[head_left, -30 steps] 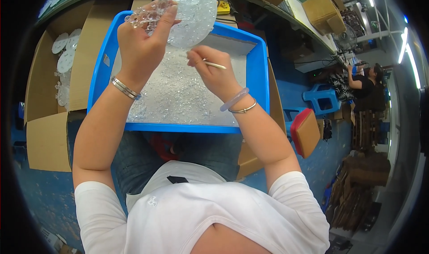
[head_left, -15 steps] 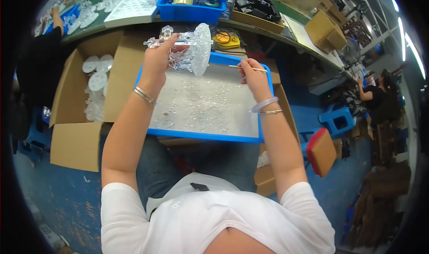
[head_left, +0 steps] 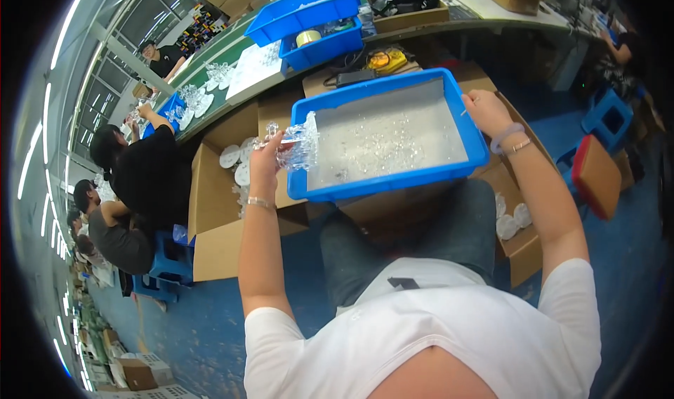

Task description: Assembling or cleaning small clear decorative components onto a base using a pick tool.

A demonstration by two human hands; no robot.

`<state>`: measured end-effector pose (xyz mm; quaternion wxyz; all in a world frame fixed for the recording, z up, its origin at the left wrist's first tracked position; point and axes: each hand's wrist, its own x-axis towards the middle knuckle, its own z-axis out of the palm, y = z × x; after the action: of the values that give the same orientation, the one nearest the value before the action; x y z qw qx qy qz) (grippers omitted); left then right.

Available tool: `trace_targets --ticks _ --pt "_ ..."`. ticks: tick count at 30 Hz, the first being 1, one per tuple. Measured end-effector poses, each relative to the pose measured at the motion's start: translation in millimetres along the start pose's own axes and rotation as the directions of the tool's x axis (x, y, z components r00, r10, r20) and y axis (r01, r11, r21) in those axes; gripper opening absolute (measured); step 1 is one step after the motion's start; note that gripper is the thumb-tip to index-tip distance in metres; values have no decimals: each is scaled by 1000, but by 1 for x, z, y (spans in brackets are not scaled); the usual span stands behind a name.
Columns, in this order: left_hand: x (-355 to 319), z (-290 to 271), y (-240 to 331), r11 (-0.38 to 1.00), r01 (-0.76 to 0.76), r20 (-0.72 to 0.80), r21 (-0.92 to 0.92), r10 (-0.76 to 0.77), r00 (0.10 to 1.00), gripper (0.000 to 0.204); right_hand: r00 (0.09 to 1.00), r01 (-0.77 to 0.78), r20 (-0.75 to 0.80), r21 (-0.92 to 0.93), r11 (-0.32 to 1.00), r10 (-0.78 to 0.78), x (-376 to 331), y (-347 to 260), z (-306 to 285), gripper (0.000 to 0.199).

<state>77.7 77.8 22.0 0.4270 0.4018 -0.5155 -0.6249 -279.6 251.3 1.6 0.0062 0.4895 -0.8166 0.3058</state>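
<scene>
over the carton point(head_left: 210, 244), left hand point(head_left: 265, 161) raised gripping seemingly clear plastic piece point(head_left: 298, 146).

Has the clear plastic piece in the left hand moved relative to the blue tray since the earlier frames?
Yes. The clear plastic piece in the left hand has gone from above the blue tray to outside its left edge, toward the cardboard box.

Bright, even light from ceiling strip lamps point(head_left: 28, 167); heavy fisheye bending and black vignette at edges; slight motion blur.
</scene>
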Motion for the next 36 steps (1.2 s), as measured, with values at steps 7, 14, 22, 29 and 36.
trace_targets --ticks 7,14,22,29,36 --pt "15 -4 -7 992 -16 -76 -122 7 997 23 963 -198 234 292 936 130 2 12 5 23" --pt "21 -11 -30 873 101 68 -477 -78 995 17 940 52 305 318 947 -154 11 53 42 22" --pt "-27 -23 5 919 64 -126 -388 -121 985 18 818 -453 544 412 790 186 -5 14 5 20" --pt "-20 27 0 899 -399 -12 179 408 913 18 981 -112 191 724 681 -42 -19 -51 -14 18" --pt "-55 116 34 27 -845 727 534 497 475 21 706 701 -316 185 689 -634 -56 -137 -54 14"
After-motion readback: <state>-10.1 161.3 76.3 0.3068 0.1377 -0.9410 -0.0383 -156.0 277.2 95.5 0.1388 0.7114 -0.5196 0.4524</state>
